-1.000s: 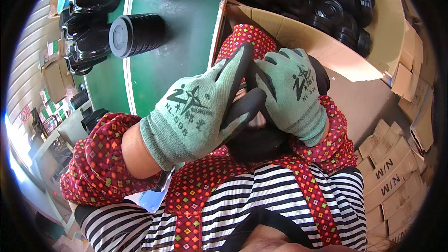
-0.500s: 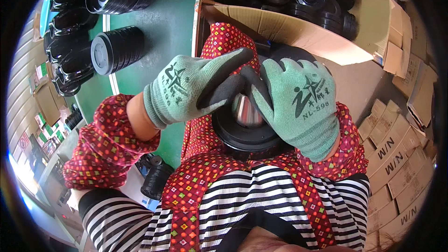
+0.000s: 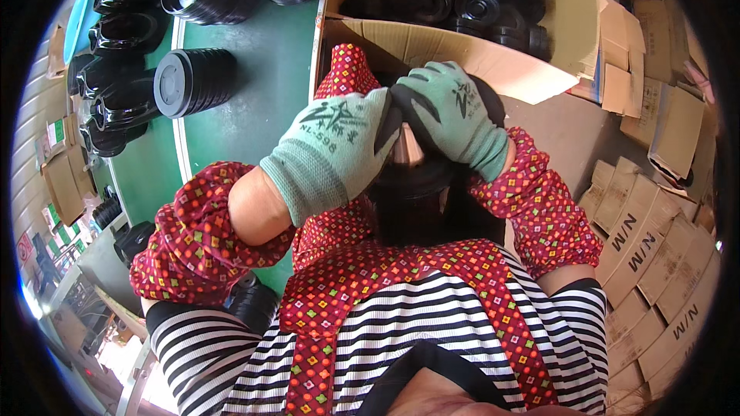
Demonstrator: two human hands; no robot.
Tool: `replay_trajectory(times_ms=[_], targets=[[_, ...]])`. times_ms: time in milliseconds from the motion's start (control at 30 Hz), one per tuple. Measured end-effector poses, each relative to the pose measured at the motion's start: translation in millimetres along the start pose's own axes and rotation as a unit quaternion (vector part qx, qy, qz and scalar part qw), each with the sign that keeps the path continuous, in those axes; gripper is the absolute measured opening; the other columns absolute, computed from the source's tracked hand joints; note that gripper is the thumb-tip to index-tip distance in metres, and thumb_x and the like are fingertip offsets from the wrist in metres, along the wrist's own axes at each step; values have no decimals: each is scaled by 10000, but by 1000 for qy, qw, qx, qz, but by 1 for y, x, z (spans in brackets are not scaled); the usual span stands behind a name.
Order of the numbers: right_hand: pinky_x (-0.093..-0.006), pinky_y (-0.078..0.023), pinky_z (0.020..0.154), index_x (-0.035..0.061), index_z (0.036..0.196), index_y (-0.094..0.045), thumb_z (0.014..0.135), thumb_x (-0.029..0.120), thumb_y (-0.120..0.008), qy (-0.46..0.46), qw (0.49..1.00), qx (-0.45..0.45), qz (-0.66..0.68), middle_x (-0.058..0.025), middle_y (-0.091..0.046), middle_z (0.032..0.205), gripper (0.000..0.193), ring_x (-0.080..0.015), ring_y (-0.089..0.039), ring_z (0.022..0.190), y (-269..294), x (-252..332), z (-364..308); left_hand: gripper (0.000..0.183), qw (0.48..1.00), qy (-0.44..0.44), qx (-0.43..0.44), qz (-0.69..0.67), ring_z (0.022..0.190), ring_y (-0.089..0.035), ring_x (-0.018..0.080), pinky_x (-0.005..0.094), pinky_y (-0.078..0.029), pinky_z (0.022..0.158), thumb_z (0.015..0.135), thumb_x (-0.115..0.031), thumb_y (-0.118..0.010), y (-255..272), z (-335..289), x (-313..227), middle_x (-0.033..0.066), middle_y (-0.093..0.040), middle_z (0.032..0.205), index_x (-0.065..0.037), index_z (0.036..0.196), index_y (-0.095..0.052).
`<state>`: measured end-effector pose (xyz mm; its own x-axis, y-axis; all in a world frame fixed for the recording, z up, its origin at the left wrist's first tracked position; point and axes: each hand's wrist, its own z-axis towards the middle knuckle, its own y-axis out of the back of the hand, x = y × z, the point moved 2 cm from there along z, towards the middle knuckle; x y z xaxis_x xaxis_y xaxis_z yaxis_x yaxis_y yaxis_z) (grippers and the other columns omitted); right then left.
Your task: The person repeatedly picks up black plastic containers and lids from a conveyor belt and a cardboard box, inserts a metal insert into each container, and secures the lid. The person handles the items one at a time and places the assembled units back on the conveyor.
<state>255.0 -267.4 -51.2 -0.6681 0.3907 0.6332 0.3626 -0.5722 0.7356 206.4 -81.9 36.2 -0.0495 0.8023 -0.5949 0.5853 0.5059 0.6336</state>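
Both my hands wear green knit gloves with black-coated palms and fingers. Between them a shiny metal cone or post [image 3: 407, 151] rises from a wide black round base [image 3: 416, 179] in front of my lap. My left hand [image 3: 339, 142] comes at its top from the left, fingers curled inward. From the right, my right hand [image 3: 453, 112] bends over the same top, its fingers meeting the left ones. Both hands are closed there. Whatever they grip is hidden, since the dark finger coating blends with the black parts behind.
Beyond my hands stands an open cardboard box [image 3: 462, 50] full of black round lids. To the left, a green tabletop [image 3: 262, 54] carries a lying stack of black discs [image 3: 194, 81] and several glossy black pieces [image 3: 127, 31]. Brown cartons [image 3: 647, 262] are piled at the right.
My hands have shifted farther from my body and drawn together, the right one turning more over the metal top. The view has also moved slightly.
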Motion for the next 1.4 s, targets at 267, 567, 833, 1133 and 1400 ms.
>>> replay_trajectory(times_ms=[267, 567, 833, 1133, 1400], targets=[[-482, -437, 813, 88, 1012, -675, 933, 355, -706, -27, 998, 51, 35, -118, -641, 925, 281, -331, -615, 873, 11, 41, 12, 385, 994, 16, 35, -103, 912, -725, 452, 473, -582, 791, 1014, -136, -617, 14, -26, 18, 267, -733, 1010, 35, 1359, -611], [-471, -467, 773, 84, 1095, -665, 880, 570, -740, -80, 974, 212, -19, -117, -615, 918, 536, -290, -637, 843, 37, 45, 34, 413, 987, -102, 82, -88, 817, -739, 404, 455, -588, 724, 927, -141, -704, 20, 0, 61, 208, -747, 991, -14, 1316, -645], [-411, -486, 659, 122, 984, -637, 925, 630, -694, -120, 956, 213, -161, -58, -604, 804, 515, -232, -650, 684, 41, 72, 33, 339, 962, -264, -4, -66, 821, -735, 394, 455, -596, 742, 965, -218, -667, -10, 23, 95, 180, -744, 977, -13, 1234, -677], [-562, -394, 1154, 114, 1386, -681, 837, 409, -814, 36, 993, 15, -115, -166, -640, 1333, 637, -375, -570, 1294, 58, 81, 24, 305, 956, -216, -194, -36, 846, -741, 373, 404, -586, 753, 941, -58, -683, 3, -15, 85, 217, -744, 988, -2, 1240, -693], [-538, -375, 1223, 51, 1456, -607, 749, 423, -929, -16, 989, 110, 100, -188, -575, 1496, 861, -407, -512, 1418, 32, 78, -36, 224, 885, 55, -462, 16, 711, -720, 219, 339, -554, 681, 1039, -149, -658, -80, -130, 211, 137, -714, 820, -12, 1208, -712]])
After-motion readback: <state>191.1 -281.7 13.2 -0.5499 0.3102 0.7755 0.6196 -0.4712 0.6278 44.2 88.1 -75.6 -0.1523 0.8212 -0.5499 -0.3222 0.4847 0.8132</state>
